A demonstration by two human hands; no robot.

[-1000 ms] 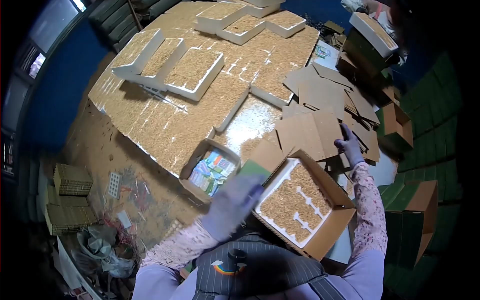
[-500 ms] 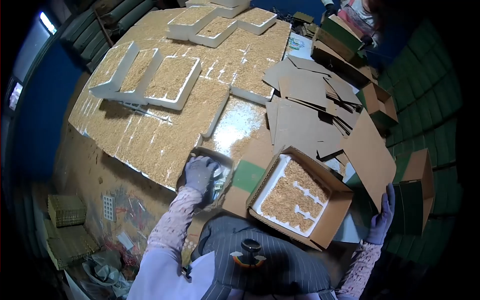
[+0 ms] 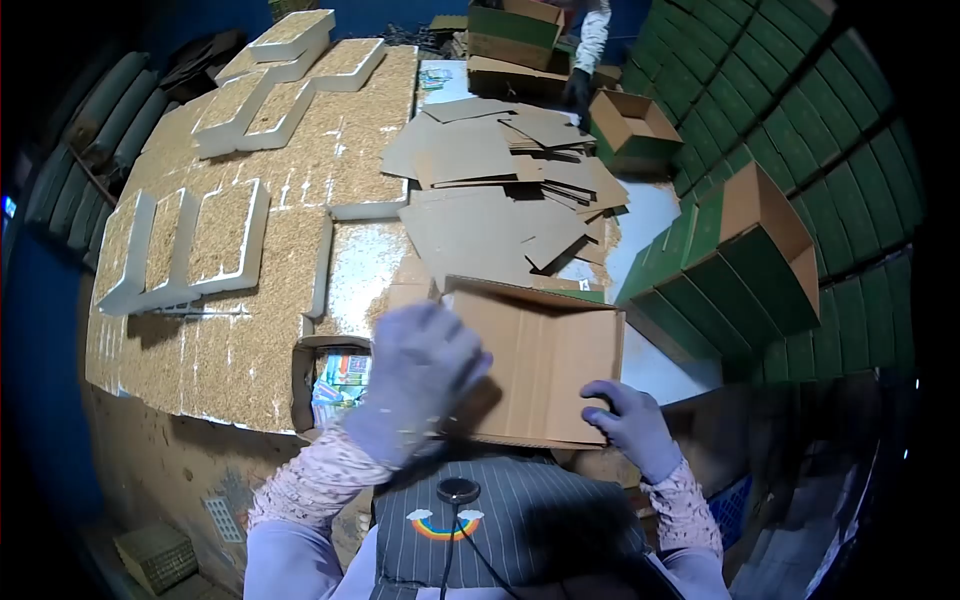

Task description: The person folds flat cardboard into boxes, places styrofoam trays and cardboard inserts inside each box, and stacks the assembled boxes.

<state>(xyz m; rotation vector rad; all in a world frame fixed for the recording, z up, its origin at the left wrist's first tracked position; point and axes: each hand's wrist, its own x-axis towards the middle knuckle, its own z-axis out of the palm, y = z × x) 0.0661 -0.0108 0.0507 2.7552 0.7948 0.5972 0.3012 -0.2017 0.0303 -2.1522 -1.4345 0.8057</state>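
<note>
My left hand (image 3: pixel 420 365), in a pale grey-purple glove, is curled closed above the left side of a cardboard box (image 3: pixel 610 345). What it holds, if anything, is hidden. Plain brown cardboard (image 3: pixel 525 375) shows inside this box, and no tray surface is visible there. At the box's right end is my right hand (image 3: pixel 635 425), also gloved, with bent fingers and a gap between fingertips and thumb. Left of the box, a small open carton (image 3: pixel 303 385) contains colourful packets (image 3: pixel 345 372), partly covered by my left hand.
White trays (image 3: pixel 228 240) of brown granular material cover the table's left side, some stacked. Flat cardboard pieces (image 3: pixel 490 225) lie beyond the box. Green cartons (image 3: pixel 720 265) stand at right, with a stacked green wall (image 3: pixel 840 150) behind. Another person's gloved hand (image 3: pixel 577 90) is at the back.
My left hand has left the small carton and moved over the box. My right hand has let go of the cardboard sheet. The box's filled tray is now out of sight. The view has shifted right.
</note>
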